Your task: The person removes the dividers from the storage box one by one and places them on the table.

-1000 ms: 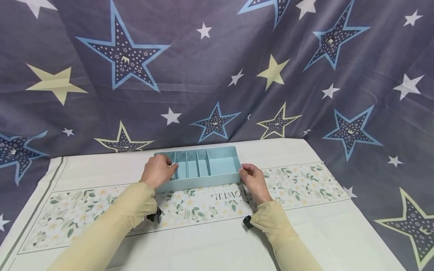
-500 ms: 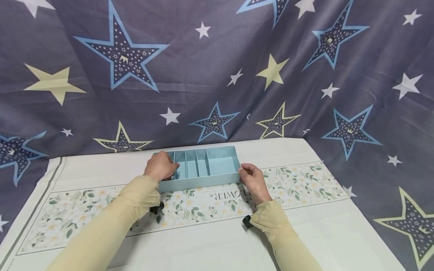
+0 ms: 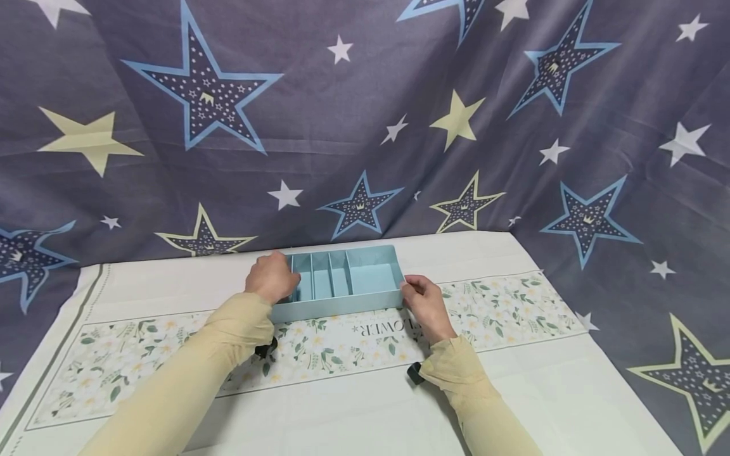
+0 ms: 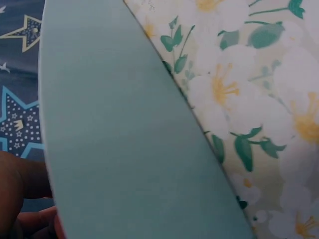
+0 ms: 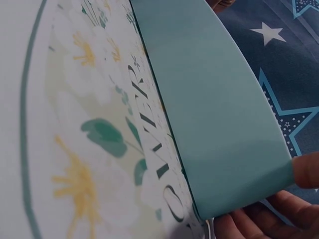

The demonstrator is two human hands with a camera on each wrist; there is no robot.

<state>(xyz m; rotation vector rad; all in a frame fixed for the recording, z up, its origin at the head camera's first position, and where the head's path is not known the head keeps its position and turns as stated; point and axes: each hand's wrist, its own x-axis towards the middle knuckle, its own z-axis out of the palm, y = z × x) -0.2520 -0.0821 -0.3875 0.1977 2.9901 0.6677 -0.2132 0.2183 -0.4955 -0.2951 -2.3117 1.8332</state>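
Note:
A light blue plastic tray (image 3: 373, 275) with several narrow compartments and a wider one at its right end lies on the table. My left hand (image 3: 270, 277) reaches over its left end, thumb at the leftmost divider (image 3: 293, 265). The other fingers go down into the left compartment, hidden behind the hand; I cannot tell what they hold. In the left wrist view, curled fingers (image 4: 25, 181) show past the rim of the front wall (image 4: 119, 124). My right hand (image 3: 426, 307) grips the front right corner, its thumb (image 5: 305, 169) at the rim and the other fingers below it.
A white tablecloth (image 3: 342, 415) with a flower-printed band (image 3: 502, 310) and lettering lies under the tray. Behind it hangs a dark curtain (image 3: 319, 126) with stars. Black wrist straps show below both sleeves (image 3: 228, 335).
My left hand has shifted slightly right and away from me, deeper over the tray's left end. The right hand keeps its grip on the corner. The tray stays about where it was.

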